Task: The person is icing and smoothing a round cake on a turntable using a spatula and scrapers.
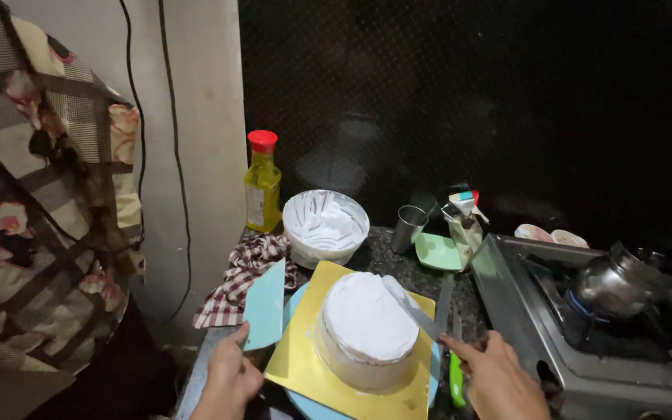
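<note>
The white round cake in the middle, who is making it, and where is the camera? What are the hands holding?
The camera sits on a person's head and looks down, so you see that person's own two hands. The white round frosted cake sits on a square gold board, on a light blue round stand. The left hand holds a flat light blue plastic scraper upright beside the cake. The right hand holds a long metal spatula, whose blade lies over the cake's top. Behind the cake stand a white bowl of cream, a yellow oil bottle with a red cap and a checked cloth. A steel stove is on the right.
</note>
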